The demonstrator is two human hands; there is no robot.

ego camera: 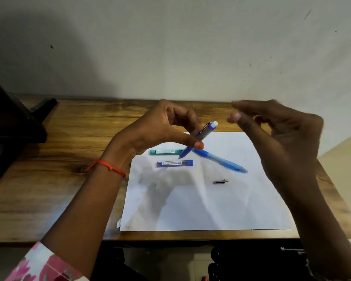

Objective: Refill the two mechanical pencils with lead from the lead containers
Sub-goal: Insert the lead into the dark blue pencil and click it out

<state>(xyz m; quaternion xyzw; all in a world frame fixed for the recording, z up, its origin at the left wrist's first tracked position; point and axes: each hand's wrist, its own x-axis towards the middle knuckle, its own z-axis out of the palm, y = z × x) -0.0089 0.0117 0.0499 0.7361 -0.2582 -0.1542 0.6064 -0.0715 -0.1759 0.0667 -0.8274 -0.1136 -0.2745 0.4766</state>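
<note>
My left hand (160, 130) pinches a dark blue mechanical pencil (199, 138) above the paper, tip down and white eraser end up to the right. My right hand (276, 134) hovers to the right of that end, blurred, with loosely bent fingers and nothing visible in them. A light blue mechanical pencil (221, 161) lies on the white paper (207, 205). Its grey cap (220, 181) lies apart below it. A green lead container (165, 152) and a blue lead container (174, 163) lie side by side under my left hand.
The paper lies on a wooden desk (49, 179) against a pale wall. A dark object (10, 126) stands at the desk's left end. The desk's front edge runs just below the paper.
</note>
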